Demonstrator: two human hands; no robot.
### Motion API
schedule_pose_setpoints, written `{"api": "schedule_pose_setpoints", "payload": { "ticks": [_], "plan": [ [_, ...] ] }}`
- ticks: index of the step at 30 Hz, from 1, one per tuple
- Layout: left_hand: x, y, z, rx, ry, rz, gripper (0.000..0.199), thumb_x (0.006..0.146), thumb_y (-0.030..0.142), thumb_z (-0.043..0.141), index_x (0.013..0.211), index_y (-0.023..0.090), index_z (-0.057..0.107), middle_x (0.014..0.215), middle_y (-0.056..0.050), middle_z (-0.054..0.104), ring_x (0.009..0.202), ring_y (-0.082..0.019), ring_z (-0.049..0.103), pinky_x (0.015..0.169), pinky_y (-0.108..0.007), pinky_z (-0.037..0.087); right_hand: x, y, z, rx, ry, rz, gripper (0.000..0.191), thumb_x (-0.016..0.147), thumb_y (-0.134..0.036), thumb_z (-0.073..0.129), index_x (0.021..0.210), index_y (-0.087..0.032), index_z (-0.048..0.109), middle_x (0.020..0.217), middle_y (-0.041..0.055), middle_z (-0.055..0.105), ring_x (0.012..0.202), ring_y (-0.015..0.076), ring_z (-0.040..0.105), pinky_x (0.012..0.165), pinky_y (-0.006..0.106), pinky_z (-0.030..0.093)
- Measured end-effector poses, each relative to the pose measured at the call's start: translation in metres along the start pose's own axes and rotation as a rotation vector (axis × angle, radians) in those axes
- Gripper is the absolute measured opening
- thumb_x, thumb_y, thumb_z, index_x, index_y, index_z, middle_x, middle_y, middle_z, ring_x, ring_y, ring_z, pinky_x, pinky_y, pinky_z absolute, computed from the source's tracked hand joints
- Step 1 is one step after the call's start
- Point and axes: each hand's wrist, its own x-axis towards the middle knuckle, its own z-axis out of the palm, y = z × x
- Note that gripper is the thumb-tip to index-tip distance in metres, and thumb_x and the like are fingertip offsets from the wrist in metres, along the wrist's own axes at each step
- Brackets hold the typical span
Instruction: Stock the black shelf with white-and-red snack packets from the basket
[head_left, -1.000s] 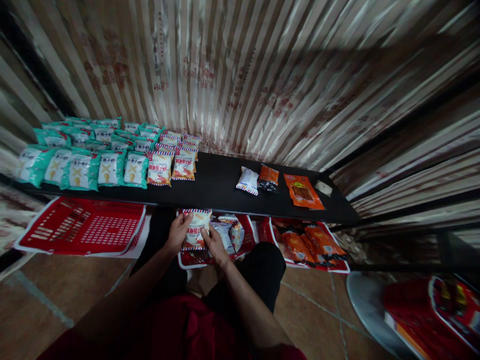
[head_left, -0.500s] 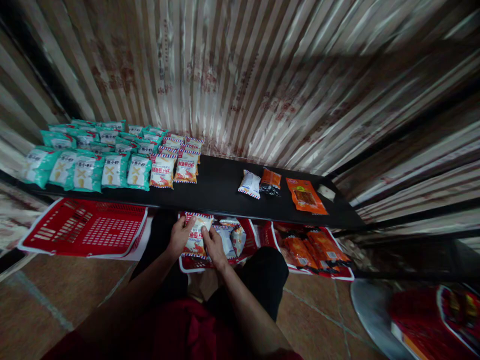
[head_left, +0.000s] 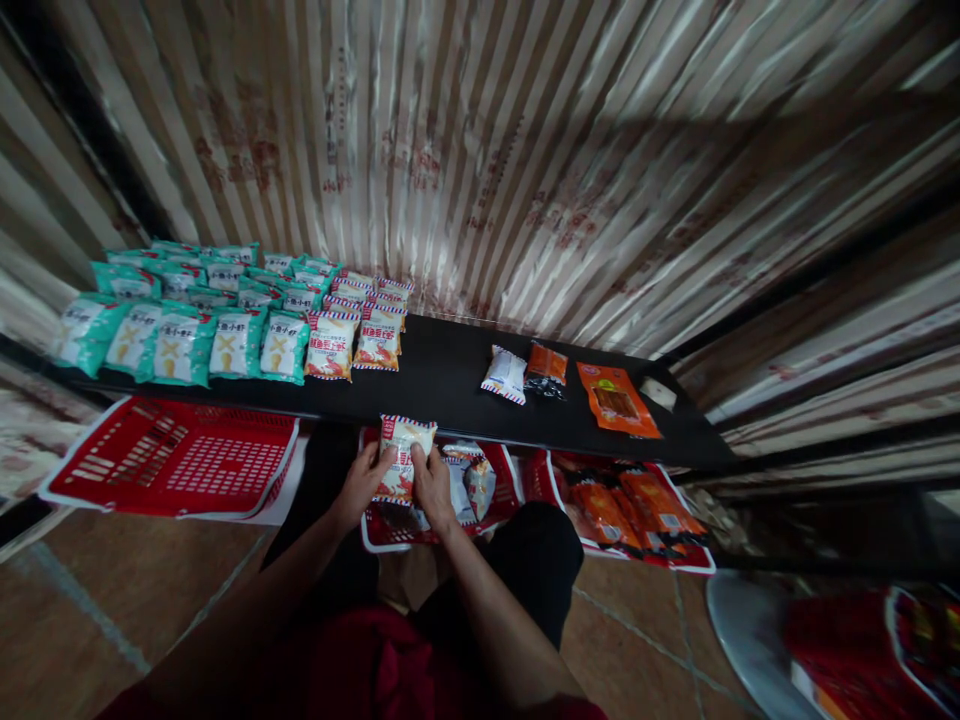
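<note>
A white snack bag (head_left: pixel 401 455) with red print and striped edges is held upright between my two hands, just in front of the shelf edge. My left hand (head_left: pixel 363 482) grips its left side, and my right hand (head_left: pixel 433 487) grips its right side. Behind it on the black shelf (head_left: pixel 439 375) stand several bags of the same kind (head_left: pixel 331 345), in short rows beside many teal bags (head_left: pixel 178 345). Under the shelf edge, a red basket (head_left: pixel 506 475) holds more white bags (head_left: pixel 478 482), partly hidden by my right hand.
On the shelf's right lie a striped white bag (head_left: pixel 505 374), an orange-black bag (head_left: pixel 547 370), an orange packet (head_left: pixel 617 400) and a small white item (head_left: pixel 658 393). Below are a red basket (head_left: pixel 217 470) at left and another (head_left: pixel 694 552) with orange packets. A grey stool (head_left: pixel 731 625) stands lower right.
The held bag and both hands have moved slightly up, nearer the shelf edge. The whole view has shifted a little to the right. Both hands still hold the bag.
</note>
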Motion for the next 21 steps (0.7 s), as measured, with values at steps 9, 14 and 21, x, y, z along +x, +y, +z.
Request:
{"api": "schedule_pose_setpoints", "payload": {
  "ticks": [9,14,21],
  "plan": [
    [-0.003,0.002,-0.011,-0.032,-0.071,0.003,0.051,0.069,0.048,0.066,0.105,0.013,0.059,0.106,-0.011,0.067,0.096,-0.025,0.063,0.087,-0.036,0.047,0.018,-0.013,0.004,-0.082,0.055,-0.03,0.046,0.083,-0.054,0.043,0.099,-0.015,0.063,0.086,0.0073,0.068,0.075,0.0192,0.06,0.068,0.028,0.045],
    [-0.002,0.01,-0.013,-0.064,-0.045,0.01,0.05,0.064,0.046,0.069,0.101,0.013,0.06,0.103,-0.01,0.068,0.093,-0.023,0.064,0.084,-0.034,0.048,0.026,-0.018,0.008,-0.067,0.036,-0.036,0.047,0.082,-0.055,0.045,0.099,-0.016,0.063,0.086,0.0065,0.069,0.077,0.0196,0.06,0.068,0.028,0.045],
    [0.007,0.011,-0.016,-0.035,0.075,0.013,0.046,0.061,0.045,0.07,0.092,0.013,0.063,0.087,-0.007,0.07,0.078,-0.022,0.066,0.072,-0.031,0.05,0.028,-0.028,0.009,-0.008,-0.057,-0.02,0.047,0.083,-0.057,0.042,0.098,-0.017,0.062,0.089,0.0046,0.068,0.083,0.0196,0.06,0.071,0.028,0.046]
  ]
}}
